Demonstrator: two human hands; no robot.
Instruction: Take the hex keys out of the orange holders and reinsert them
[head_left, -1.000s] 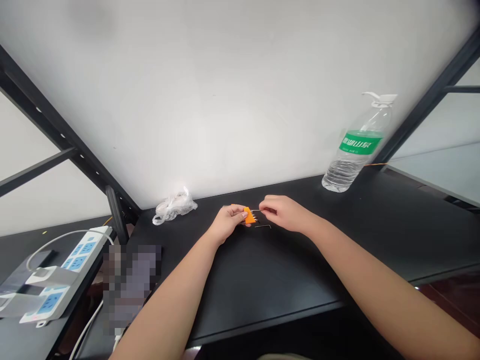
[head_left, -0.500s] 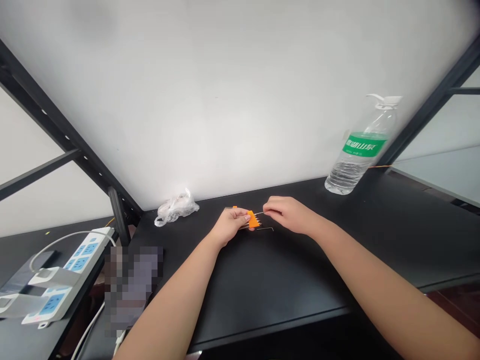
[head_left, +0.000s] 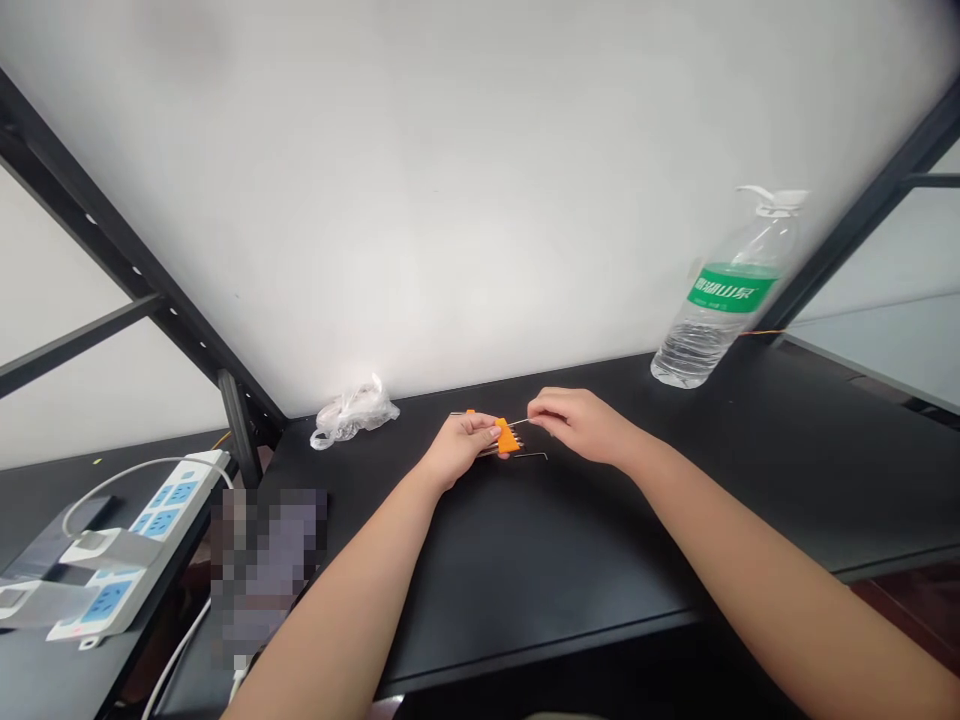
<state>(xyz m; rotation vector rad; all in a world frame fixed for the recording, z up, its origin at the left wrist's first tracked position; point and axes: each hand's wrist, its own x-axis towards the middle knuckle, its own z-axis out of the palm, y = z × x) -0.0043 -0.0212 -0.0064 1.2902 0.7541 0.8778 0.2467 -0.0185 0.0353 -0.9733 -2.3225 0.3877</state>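
An orange holder (head_left: 508,437) with several metal hex keys in it is pinched between the thumb and fingers of my left hand (head_left: 459,447). My right hand (head_left: 574,422), just to the right, has its fingers closed on a thin hex key (head_left: 520,421) whose other end meets the top of the holder. Below the holder, a loose L-shaped hex key (head_left: 534,456) lies on the black table (head_left: 547,560). A second small orange piece (head_left: 470,411) shows behind my left hand, mostly hidden by it.
A crumpled clear plastic bag (head_left: 354,412) lies against the wall at the left. A large water bottle (head_left: 716,300) stands at the back right. At the left are a power strip (head_left: 161,522) with plugs and cables, and a blurred-out flat object (head_left: 274,570).
My right hand has risen very slightly, still pinching the hex key at the holder. The view has shifted a little; otherwise things look the same.
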